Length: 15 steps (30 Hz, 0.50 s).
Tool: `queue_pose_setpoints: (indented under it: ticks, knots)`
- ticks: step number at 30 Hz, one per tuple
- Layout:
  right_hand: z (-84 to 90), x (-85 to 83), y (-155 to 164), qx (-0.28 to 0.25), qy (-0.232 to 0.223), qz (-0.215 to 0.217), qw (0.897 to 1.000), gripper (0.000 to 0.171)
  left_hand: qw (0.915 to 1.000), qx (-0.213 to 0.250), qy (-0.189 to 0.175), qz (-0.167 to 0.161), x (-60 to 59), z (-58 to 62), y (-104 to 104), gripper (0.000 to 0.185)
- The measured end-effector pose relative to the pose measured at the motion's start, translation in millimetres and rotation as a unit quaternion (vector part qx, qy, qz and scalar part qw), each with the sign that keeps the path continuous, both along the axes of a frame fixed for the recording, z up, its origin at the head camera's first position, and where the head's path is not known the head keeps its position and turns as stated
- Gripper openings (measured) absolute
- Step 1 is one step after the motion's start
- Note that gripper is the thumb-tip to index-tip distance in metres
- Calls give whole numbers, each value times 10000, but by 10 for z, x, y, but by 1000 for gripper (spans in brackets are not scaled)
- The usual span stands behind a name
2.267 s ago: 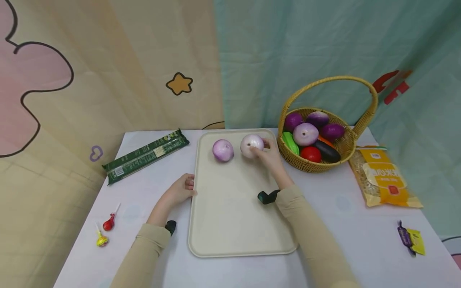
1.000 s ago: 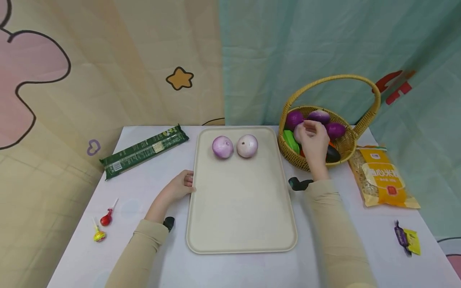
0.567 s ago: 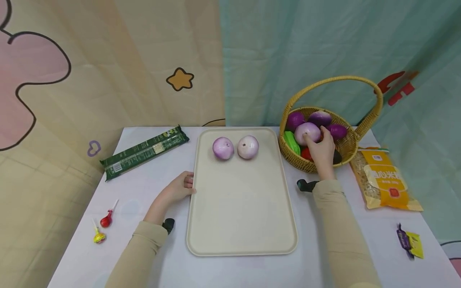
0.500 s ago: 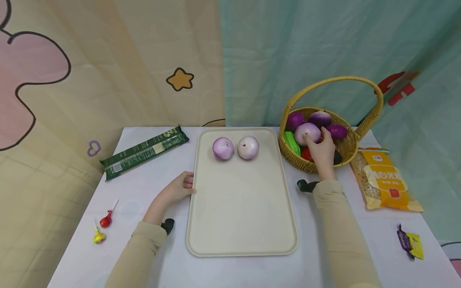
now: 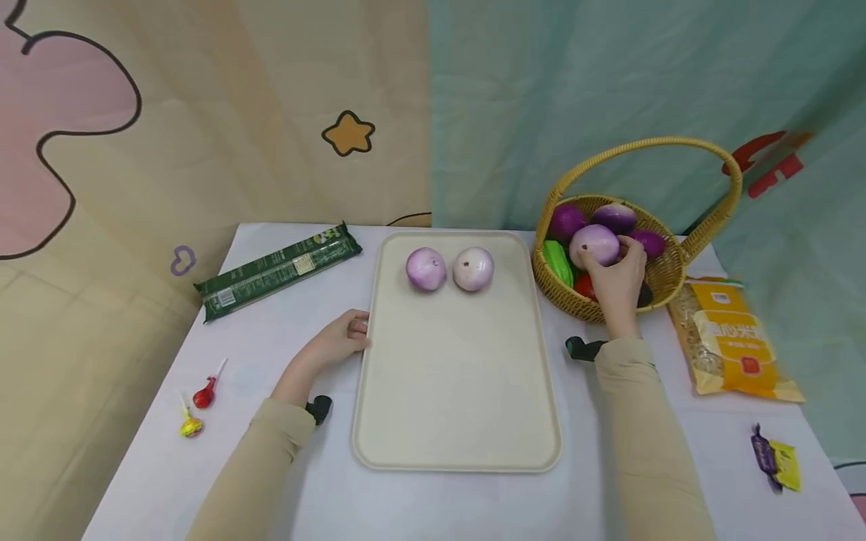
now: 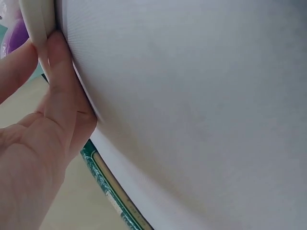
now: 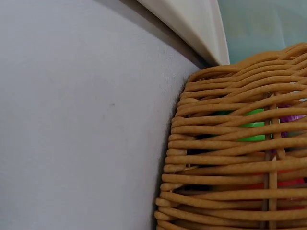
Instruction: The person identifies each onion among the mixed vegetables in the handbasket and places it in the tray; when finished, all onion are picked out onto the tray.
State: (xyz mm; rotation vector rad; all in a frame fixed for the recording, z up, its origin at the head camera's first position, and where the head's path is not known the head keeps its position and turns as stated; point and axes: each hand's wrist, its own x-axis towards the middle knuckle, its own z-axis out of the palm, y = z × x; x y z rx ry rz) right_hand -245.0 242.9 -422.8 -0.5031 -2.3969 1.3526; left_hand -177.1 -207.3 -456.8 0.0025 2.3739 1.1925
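My left hand (image 5: pixel 338 336) is at the left edge of a beige tray (image 5: pixel 460 383). In the left wrist view, thumb and fingers of that hand (image 6: pixel 57 105) pinch the tray's rim (image 6: pixel 38 19). Over the wicker basket (image 5: pixel 575 303) at the back right, my right hand (image 5: pixel 619 282) holds a pale purple onion (image 5: pixel 594 244) between thumb and fingers. Two other onions, one purple (image 5: pixel 425 269) and one whiter (image 5: pixel 473 269), sit side by side at the tray's far end. The right wrist view shows only the basket's woven side (image 7: pixel 235 167) and a tray corner (image 7: pixel 201 28), not the hand.
Darker purple onions (image 5: pixel 567 222), a green vegetable (image 5: pixel 558 263) and a red one (image 5: pixel 585 285) share the basket. A green packet (image 5: pixel 280 272) and two lollipops (image 5: pixel 204 394) lie left; a yellow bag (image 5: pixel 737 342) and wrapped candies (image 5: pixel 774 460) lie right.
My right hand let go of the whiter onion on the tray, moved right to the basket and took hold of the pale purple onion there. The left hand stayed at the tray.
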Motion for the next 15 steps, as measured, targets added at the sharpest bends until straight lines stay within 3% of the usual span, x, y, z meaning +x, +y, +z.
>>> queue_pose_setpoints:
  ticks: [5, 9, 12, 15]
  knots:
    - [34, 27, 23, -502, 538, -102, 9972, 71, 9998, 88, -46, 170, -18, -4, 68, 55]
    - [85, 193, -66, -1115, 476, 62, 9926, 68, 9995, 140, -149, 226, -2, -35, 73, 55]
    - [154, 362, -304, -1490, 246, 498, 9873, 68, 9995, 141, -169, 228, 4, -24, 51, 55]
    - [188, 501, -683, -1664, -143, 1284, 9776, 68, 9995, 140, -164, 243, 3, 0, 22, 54]
